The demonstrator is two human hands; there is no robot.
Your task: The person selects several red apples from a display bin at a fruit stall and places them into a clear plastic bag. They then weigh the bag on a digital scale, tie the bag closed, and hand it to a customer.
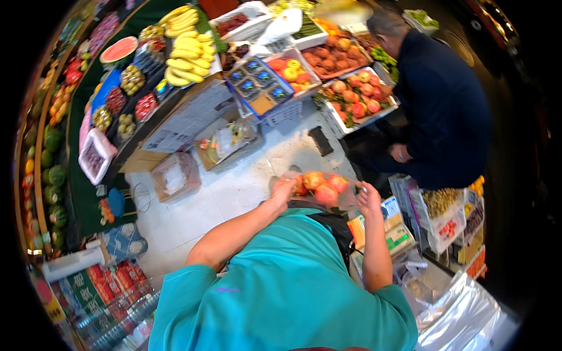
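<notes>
A clear plastic bag with several red-yellow pomegranates in it is held up in front of my waist. My left hand grips its left side, next to the fruit. At the opposite side, my right hand pinches the plastic. A digital scale stands close to my right forearm, partly hidden by it. Beyond the bag, a white crate of loose pomegranates sits at the display's near edge.
A person in dark clothing bends beside the pomegranate crate. Cardboard boxes stand on the pale floor ahead-left. Bananas and a cut watermelon lie on the left stand. Stacked fruit crates and plastic bags are at right.
</notes>
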